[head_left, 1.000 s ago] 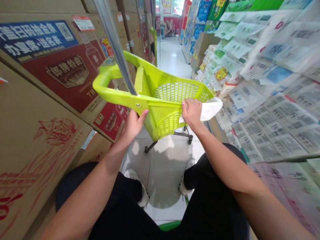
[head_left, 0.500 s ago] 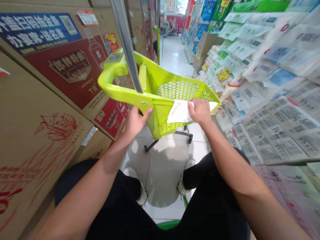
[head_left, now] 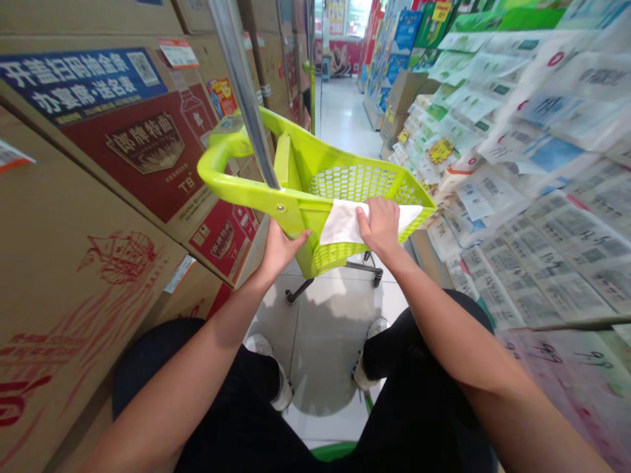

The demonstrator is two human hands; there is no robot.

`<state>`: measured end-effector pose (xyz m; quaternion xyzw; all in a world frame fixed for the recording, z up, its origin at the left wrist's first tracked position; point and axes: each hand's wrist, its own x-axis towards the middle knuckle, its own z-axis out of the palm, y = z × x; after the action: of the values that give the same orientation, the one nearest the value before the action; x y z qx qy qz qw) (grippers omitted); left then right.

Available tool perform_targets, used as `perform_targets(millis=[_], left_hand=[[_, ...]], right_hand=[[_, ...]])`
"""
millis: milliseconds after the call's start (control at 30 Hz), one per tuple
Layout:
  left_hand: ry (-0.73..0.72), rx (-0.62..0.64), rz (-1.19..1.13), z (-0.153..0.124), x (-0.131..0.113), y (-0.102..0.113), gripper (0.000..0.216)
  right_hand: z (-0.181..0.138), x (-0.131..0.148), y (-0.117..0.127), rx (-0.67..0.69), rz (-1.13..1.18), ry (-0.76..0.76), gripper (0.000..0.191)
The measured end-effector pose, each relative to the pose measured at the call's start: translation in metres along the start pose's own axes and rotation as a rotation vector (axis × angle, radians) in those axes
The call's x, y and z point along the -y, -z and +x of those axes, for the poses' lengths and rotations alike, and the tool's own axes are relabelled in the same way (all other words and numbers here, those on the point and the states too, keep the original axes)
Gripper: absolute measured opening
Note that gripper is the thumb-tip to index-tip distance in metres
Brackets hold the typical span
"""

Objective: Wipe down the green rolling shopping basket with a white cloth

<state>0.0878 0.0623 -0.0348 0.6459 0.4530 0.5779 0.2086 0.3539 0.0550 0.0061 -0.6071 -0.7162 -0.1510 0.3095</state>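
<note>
A lime-green plastic shopping cart (head_left: 296, 213) with a perforated basket stands side-on in front of me. My left hand (head_left: 283, 248) grips the basket's lower back corner, thumb along the near side and the other fingers hidden behind it. A white cloth (head_left: 340, 223) is draped over the near rim and hangs down the basket's side. On top of it, my right hand (head_left: 382, 223) is closed over the rim, pressing the cloth against the plastic. Inside the basket, the visible part shows only green mesh.
Stacked cardboard cartons (head_left: 133, 148) line the left side. Plastic-wrapped paper packs (head_left: 542, 197) are piled on the right. A metal pole (head_left: 241, 79) rises at the cart's handle end. My shoes (head_left: 271, 371) rest on the tiled floor (head_left: 320, 341), with the cart's casters (head_left: 290, 297) beyond them.
My right hand has slid left along the rim, drawing the cloth with it. My left hand sits slightly lower and further right on the corner. The view has shifted a little.
</note>
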Motion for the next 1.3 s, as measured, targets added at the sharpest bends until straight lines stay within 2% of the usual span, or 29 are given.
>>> perform_targets(millis=[133,233,333,433,533,633,700,767,867,967,1067,1167,1233,1300], left_hand=[[0.002,-0.038,0.048,0.001,-0.011,0.000,0.059],[0.030,-0.028,0.031,0.003,-0.014,0.004,0.052],[0.092,-0.081,0.037,0.004,-0.008,0.008,0.048],[0.114,-0.126,0.048,0.003,-0.002,0.009,0.044],[0.104,-0.117,0.025,-0.002,-0.003,0.006,0.045],[0.083,-0.101,0.012,-0.008,-0.009,0.001,0.049],[0.073,-0.092,0.004,-0.011,-0.013,-0.002,0.051],[0.064,-0.081,-0.010,-0.013,-0.015,-0.006,0.051],[0.044,-0.074,-0.010,-0.014,-0.018,-0.009,0.051],[0.006,-0.077,-0.020,-0.012,-0.021,-0.010,0.057],[-0.018,-0.082,-0.062,-0.011,-0.024,-0.007,0.067],[-0.016,-0.087,-0.092,-0.009,-0.026,-0.005,0.069],[0.004,-0.102,-0.099,-0.008,-0.024,-0.005,0.064],[0.031,-0.130,-0.081,-0.006,-0.021,-0.006,0.058]], right_hand=[[0.002,0.049,0.002,-0.021,0.125,0.079,0.055],[0.006,0.050,0.004,0.045,0.122,0.162,0.054],[0.009,0.023,0.001,0.095,0.039,0.146,0.050],[0.007,-0.019,-0.003,0.080,-0.072,0.029,0.045],[0.005,-0.055,-0.006,0.054,-0.137,-0.056,0.041],[0.004,-0.071,-0.008,0.012,-0.157,-0.112,0.038],[0.005,-0.065,-0.010,-0.023,-0.153,-0.138,0.039],[0.004,-0.047,-0.012,-0.052,-0.124,-0.152,0.040],[0.002,-0.001,-0.015,-0.076,-0.026,-0.115,0.043],[-0.003,0.049,-0.015,-0.133,0.098,-0.009,0.050],[-0.005,0.076,-0.013,-0.175,0.179,0.040,0.054],[-0.003,0.069,-0.011,-0.081,0.173,0.145,0.055],[-0.002,0.049,-0.010,-0.012,0.132,0.218,0.057],[-0.002,0.020,-0.012,0.007,0.076,0.225,0.055]])
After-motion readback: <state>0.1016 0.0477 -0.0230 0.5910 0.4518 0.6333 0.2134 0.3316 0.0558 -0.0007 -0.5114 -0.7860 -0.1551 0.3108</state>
